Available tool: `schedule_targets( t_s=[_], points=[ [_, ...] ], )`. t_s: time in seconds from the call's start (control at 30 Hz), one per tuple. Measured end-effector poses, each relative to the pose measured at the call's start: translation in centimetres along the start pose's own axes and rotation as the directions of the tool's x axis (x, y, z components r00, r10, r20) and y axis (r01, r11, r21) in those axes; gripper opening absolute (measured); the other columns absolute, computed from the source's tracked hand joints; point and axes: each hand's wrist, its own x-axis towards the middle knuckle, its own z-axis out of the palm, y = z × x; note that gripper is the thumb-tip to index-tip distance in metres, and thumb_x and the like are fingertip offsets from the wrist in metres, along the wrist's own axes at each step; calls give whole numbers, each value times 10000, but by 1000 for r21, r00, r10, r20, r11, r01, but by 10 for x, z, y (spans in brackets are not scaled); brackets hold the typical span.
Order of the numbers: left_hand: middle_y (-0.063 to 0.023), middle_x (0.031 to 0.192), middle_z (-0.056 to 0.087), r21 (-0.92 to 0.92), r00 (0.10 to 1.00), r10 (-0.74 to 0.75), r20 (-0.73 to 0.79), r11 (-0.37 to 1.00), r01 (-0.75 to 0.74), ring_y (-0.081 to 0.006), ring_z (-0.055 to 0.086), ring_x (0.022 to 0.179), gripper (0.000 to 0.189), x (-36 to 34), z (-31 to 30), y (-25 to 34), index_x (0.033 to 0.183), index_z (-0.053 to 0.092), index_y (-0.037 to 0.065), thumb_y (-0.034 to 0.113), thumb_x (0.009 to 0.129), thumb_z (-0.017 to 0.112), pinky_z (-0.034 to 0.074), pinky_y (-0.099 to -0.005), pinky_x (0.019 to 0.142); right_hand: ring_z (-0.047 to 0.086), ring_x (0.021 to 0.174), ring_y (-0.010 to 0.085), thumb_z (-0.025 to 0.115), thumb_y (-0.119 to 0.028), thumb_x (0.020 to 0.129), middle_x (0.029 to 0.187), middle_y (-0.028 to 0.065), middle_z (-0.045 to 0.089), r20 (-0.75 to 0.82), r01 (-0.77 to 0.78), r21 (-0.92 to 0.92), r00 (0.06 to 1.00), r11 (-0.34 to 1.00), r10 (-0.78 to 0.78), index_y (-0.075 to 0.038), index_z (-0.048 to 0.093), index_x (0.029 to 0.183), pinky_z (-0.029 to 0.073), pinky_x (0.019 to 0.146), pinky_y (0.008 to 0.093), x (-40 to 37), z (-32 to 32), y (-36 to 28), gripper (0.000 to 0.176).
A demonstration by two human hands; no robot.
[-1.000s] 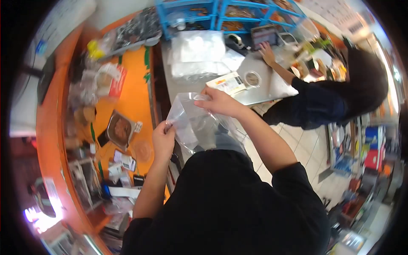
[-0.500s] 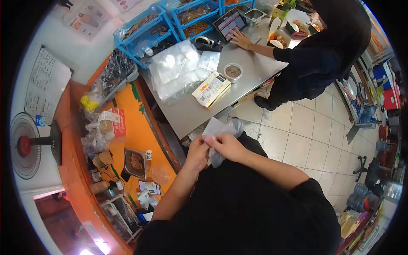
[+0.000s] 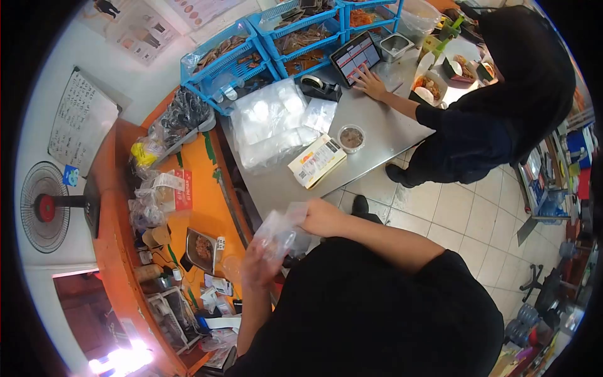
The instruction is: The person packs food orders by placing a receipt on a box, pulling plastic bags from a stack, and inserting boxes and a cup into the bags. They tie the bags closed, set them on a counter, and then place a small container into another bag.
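Observation:
A clear plastic bag (image 3: 279,232) is stretched between my two hands, low in front of my body. My right hand (image 3: 321,218) pinches its upper right edge. Behind or inside the film, my left hand (image 3: 264,261) shows only as a blur, its fingers covered by the plastic. Just beyond, on the steel table (image 3: 264,195), lie a stack of clear plastic bags (image 3: 267,119) and a yellow-and-white box (image 3: 317,161) with a printed label. A round lidded tub (image 3: 350,138) with brown contents stands beside the box.
A co-worker (image 3: 465,138) stands at the right, one hand on a tablet (image 3: 356,58). Blue baskets (image 3: 229,60) and a tape dispenser (image 3: 320,88) line the table's back. The orange counter (image 3: 207,188) at left bears a metal food tray (image 3: 202,250). Open food boxes (image 3: 428,88) sit near the co-worker.
My hands have moved apart. The left hand went left and down, and the bag now spreads over it, while the right keeps its edge. The view has shifted slightly.

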Motion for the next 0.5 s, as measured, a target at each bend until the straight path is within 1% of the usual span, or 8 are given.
schedule_targets(
  t_s=[0.07, 0.13, 0.17, 0.2, 0.27, 0.4, 0.47, 0.5],
  points=[
    [-208, 1444, 559, 74, 999, 38, -14, 997, -37, -322, 545, 1356, 788, 7, 20, 5, 1517, 387, -56, 194, 872, 765, 476, -464, 1106, 696, 687, 272, 535, -347, 1047, 714, 168, 675, -147, 84, -141, 984, 986, -104, -13, 701, 867, 539, 694, 422, 8, -23, 7, 415],
    [-134, 1286, 663, 488, 970, 141, -196, 872, -28, -271, 619, 1251, 611, 15, 25, 9, 1353, 568, -65, 110, 829, 828, 488, -414, 1082, 710, 716, 236, 557, -233, 1036, 774, 149, 708, -304, 49, 72, 952, 996, -25, 1, 688, 936, 553, 691, 389, 25, -50, 27, 287],
    [-81, 1106, 712, 511, 934, 178, -309, 860, 5, -221, 679, 1102, 386, 29, 28, 4, 1200, 663, -25, 39, 838, 780, 532, -351, 987, 706, 711, 214, 574, -116, 998, 826, 109, 719, -277, 67, 356, 960, 932, 37, -40, 665, 1047, 564, 686, 386, 29, -51, 35, 128],
    [-73, 1076, 709, 628, 885, 264, -384, 777, 41, -210, 683, 1069, 337, 30, -22, 0, 1168, 668, -11, 32, 847, 760, 540, -341, 958, 706, 711, 214, 574, -116, 998, 826, 109, 719, -260, 68, 354, 965, 933, 28, -40, 665, 1047, 564, 686, 386, 26, -55, 36, 128],
    [-55, 1016, 702, 783, 745, 423, -516, 586, 209, -188, 692, 1004, 242, 33, -117, -9, 1103, 679, 15, 19, 865, 719, 558, -321, 901, 659, 768, 167, 572, -127, 1014, 903, 27, 667, 212, -205, 938, 977, 280, 4, -72, 603, 1095, 560, 705, 343, 18, -65, 33, 103],
    [-25, 895, 645, 905, 677, 635, -372, 411, 112, -145, 646, 842, 91, 55, -137, -22, 988, 643, 50, 36, 900, 662, 547, -297, 755, 576, 784, 125, 618, -191, 1004, 870, -15, 524, 452, -389, 861, 881, 328, -142, -114, 507, 1001, 510, 692, 313, 3, -83, -2, 135],
    [-3, 825, 593, 692, 529, 593, -607, 722, -15, -132, 572, 729, 20, 102, -49, -27, 934, 597, 69, 76, 947, 611, 499, -285, 685, 611, 804, 182, 711, -238, 940, 870, 47, 564, 289, 56, 413, 938, 909, -189, -87, 496, 1011, 509, 708, 363, 20, -108, -7, 272],
    [12, 744, 501, 336, 479, 403, -780, 915, -223, -123, 463, 627, 93, 135, 8, -22, 913, 561, 78, 117, 996, 551, 422, -277, 591, 636, 831, 246, 799, -279, 869, 886, 121, 603, 217, 126, 1, 968, 992, -124, -63, 483, 1041, 504, 726, 400, 28, -116, -10, 420]
  ],
)
